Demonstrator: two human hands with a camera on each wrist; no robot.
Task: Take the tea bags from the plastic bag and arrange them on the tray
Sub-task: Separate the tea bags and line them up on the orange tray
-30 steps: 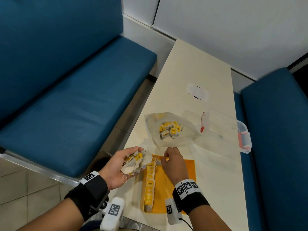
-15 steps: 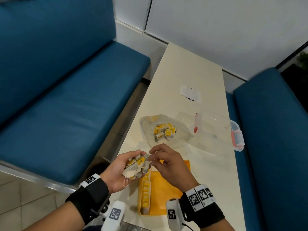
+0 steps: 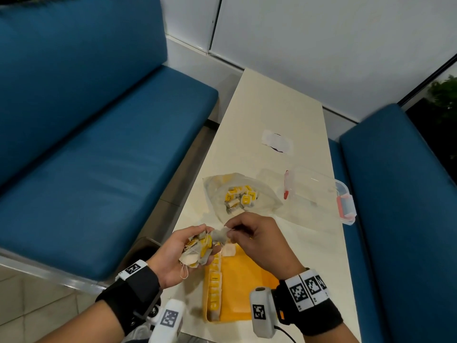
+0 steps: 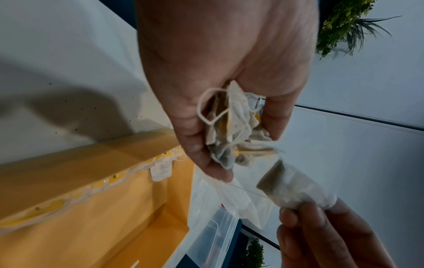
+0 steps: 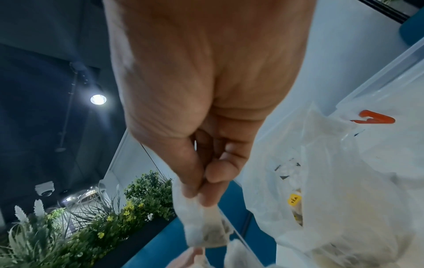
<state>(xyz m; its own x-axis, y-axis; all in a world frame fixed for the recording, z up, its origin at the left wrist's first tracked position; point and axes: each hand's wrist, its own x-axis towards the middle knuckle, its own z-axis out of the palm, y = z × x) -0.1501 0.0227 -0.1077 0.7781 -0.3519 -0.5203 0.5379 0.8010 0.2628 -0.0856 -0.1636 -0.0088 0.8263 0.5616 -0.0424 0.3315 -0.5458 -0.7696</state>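
Observation:
My left hand (image 3: 190,248) (image 4: 220,112) cups a bunch of tea bags (image 3: 201,248) (image 4: 231,130) with yellow tags, held over the tray's far left corner. My right hand (image 3: 249,237) (image 5: 201,183) pinches one tea bag (image 3: 220,235) (image 4: 296,188) (image 5: 201,230) between thumb and fingers, right beside the bunch. The yellow tray (image 3: 244,288) (image 4: 91,226) lies at the table's near edge, with a row of tea bags (image 3: 214,285) along its left side. The clear plastic bag (image 3: 239,194) (image 5: 344,181) lies beyond the hands with several tea bags inside.
A clear plastic box (image 3: 319,194) with red clips sits right of the bag. A white scrap (image 3: 277,142) lies farther up the cream table (image 3: 267,110). Blue benches flank the table on the left (image 3: 86,157) and right (image 3: 400,206).
My right hand lifted off the tray's far edge, moved to the bunch in my left hand and now pinches one tea bag there. My left hand stayed put.

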